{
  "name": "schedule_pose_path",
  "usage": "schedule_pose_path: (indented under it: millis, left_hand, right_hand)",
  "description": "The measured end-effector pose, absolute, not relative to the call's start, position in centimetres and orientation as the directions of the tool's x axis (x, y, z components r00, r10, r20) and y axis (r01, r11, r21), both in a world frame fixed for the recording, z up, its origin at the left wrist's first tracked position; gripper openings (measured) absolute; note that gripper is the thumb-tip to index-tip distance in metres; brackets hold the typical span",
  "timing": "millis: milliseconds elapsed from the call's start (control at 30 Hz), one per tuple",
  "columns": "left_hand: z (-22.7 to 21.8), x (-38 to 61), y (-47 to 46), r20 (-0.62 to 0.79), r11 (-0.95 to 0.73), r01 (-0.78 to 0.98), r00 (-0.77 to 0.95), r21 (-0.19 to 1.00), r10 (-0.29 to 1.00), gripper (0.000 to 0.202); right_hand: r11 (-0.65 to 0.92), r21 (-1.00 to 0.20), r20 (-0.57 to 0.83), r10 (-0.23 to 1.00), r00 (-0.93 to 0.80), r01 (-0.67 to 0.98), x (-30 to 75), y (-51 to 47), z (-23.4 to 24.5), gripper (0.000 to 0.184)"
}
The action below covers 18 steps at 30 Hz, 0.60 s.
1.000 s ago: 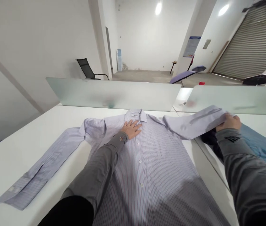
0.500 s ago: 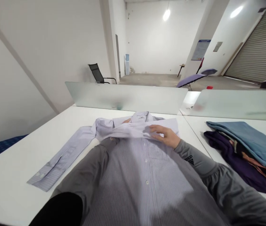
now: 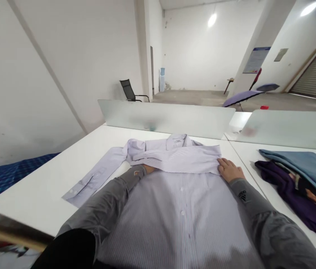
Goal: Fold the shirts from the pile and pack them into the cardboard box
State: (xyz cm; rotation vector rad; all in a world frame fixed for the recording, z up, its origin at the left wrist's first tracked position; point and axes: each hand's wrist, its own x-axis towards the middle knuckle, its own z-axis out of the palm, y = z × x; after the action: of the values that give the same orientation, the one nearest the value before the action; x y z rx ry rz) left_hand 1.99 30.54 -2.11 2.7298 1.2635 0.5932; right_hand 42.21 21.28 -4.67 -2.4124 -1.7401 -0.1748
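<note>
A pale striped button-up shirt [image 3: 180, 209] lies front up on the white table [image 3: 71, 164], collar at the far side. Its right-hand sleeve [image 3: 183, 158] is folded flat across the chest. The other sleeve [image 3: 96, 177] stretches out to the left. My right hand [image 3: 229, 170] rests flat on the shirt at the folded sleeve's right edge, fingers stretched out. My left hand [image 3: 147, 169] lies on the chest beneath the folded sleeve; only its wrist end shows and the fingers are hidden.
A pile of clothes sits on the right, blue cloth [image 3: 303, 168] over a dark purple garment [image 3: 287, 194]. Frosted dividers [image 3: 169, 117] line the table's far edge. Blue patterned fabric [image 3: 12, 172] lies lower left. A chair [image 3: 130, 89] and umbrella [image 3: 242, 98] stand beyond.
My right hand carried the right-hand sleeve across the chest, laid it over my left hand, then slid back right along it to the fold. The view has turned leftward.
</note>
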Motion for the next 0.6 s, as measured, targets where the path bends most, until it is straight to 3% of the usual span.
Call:
schedule_pose_path:
  millis: [167, 233, 333, 433, 500, 600]
  left_hand:
    - [-1.8, -0.6, 25.6, 0.122, -0.707, 0.679, 0.698, 0.197, 0.705, 0.046]
    - [-0.9, -1.7, 23.0, 0.109, -0.707, 0.681, 0.701, 0.189, 0.704, 0.037]
    - [0.5, -2.4, 20.3, 0.191, -0.704, 0.686, 0.678, 0.185, 0.710, 0.031]
    - [0.1, -1.9, 20.6, 0.296, -0.683, 0.719, 0.630, 0.127, 0.718, 0.045]
    - [-1.2, -1.6, 21.8, 0.241, -0.662, 0.743, 0.628, 0.097, 0.740, 0.060]
    - [-3.1, -1.5, 23.2, 0.145, -0.669, 0.735, 0.654, 0.110, 0.743, 0.059]
  right_hand:
    - [-0.369, -0.122, 0.346, 0.854, 0.388, 0.921, 43.4, 20.4, -4.6, 0.048]
    - [-0.409, -0.148, 0.480, 0.766, 0.427, 0.900, 43.3, 20.2, -3.8, 0.047]
    - [-0.312, -0.119, 0.609, 0.727, 0.317, 0.943, 41.9, 20.8, -2.1, 0.046]
    - [-0.170, -0.071, 0.511, 0.840, 0.182, 0.983, 39.4, 22.3, -1.6, 0.050]
    - [-0.144, -0.072, 0.385, 0.909, 0.161, 0.987, 38.0, 23.5, -2.2, 0.055]
    - [-0.178, -0.091, 0.221, 0.956, 0.194, 0.980, 37.7, 24.7, -3.7, 0.055]
